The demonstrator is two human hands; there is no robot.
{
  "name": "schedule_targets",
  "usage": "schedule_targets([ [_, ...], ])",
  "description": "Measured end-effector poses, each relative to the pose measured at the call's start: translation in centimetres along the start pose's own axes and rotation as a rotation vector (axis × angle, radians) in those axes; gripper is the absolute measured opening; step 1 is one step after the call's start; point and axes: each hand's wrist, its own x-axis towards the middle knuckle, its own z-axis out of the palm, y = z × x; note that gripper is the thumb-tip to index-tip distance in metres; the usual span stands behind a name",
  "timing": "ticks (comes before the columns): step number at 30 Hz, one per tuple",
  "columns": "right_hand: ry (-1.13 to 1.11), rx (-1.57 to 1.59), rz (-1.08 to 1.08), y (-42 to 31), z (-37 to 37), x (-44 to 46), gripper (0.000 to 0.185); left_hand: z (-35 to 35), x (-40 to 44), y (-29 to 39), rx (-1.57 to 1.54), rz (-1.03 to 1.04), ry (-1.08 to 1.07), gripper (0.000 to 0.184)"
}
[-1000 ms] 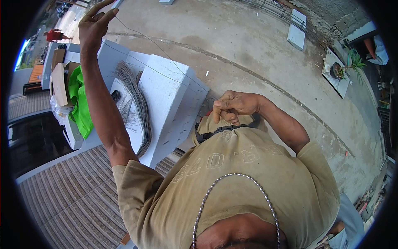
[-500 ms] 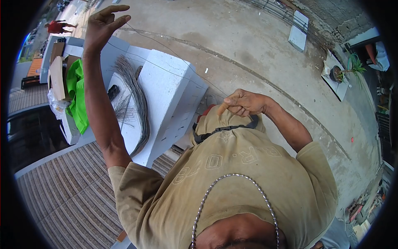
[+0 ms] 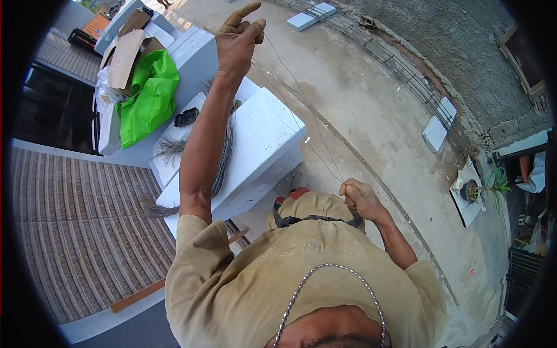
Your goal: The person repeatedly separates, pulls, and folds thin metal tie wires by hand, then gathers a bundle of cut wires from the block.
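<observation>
My left hand (image 3: 239,42) is raised at the top centre, index finger stretched out and the other fingers curled on a thin wire (image 3: 318,124). Two strands of it run down to my right hand (image 3: 360,198), whose thumb and fingers pinch them in front of my waist. Beneath my left forearm, a bundle of grey wires (image 3: 225,165) lies on white foam blocks (image 3: 268,119); the arm hides part of it. A small black object (image 3: 186,118) rests beside the bundle.
Left of the blocks are a green bag (image 3: 152,95), cardboard (image 3: 126,58) and clear plastic. Rebar (image 3: 400,75) and foam pieces (image 3: 440,124) lie along the wall. A potted plant (image 3: 471,190) stands at the right. A person's legs show at the top left.
The view has turned, and the blocks and bag appear further right. My left hand has shifted right in the picture, my right hand lower. The strands between them now hang closer to my right hand's pinch.
</observation>
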Motion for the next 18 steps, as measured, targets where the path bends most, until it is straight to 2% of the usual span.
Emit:
schedule_targets([
  [4,0.016,-0.235,-0.107,1.3,0.5,0.2,0.033,0.3,0.6,-1.4,-0.135,0.047,0.166,0.044],
  [7,0.030,-0.271,-0.138,0.7,1.0,-0.6,0.032,-2.0,1.5,-1.9,-0.017,0.124,0.086,0.038],
  [8,0.018,-0.399,-0.307,0.2,0.8,-0.7,0.032,-2.1,1.7,-2.4,0.089,0.205,0.139,0.035],
  [11,0.139,-0.399,-0.264,-0.4,0.7,-1.5,0.034,-2.3,1.6,-3.4,0.252,0.330,0.229,0.037],
  [13,0.181,-0.367,-0.247,1.2,0.7,-1.1,0.036,-2.2,1.6,-4.2,0.062,0.198,0.215,0.040],
  [15,0.219,-0.345,-0.141,1.8,1.0,-0.7,0.036,-1.4,1.4,-5.1,-0.064,0.041,0.148,0.047],
  [17,0.217,-0.317,-0.103,2.2,1.1,-0.5,0.035,-0.3,-0.9,-6.2,-0.127,-0.135,0.042,0.058],
  [18,0.220,-0.298,-0.094,2.1,1.3,-0.2,0.034,0.7,-2.1,-6.4,-0.113,-0.181,0.033,0.069],
])
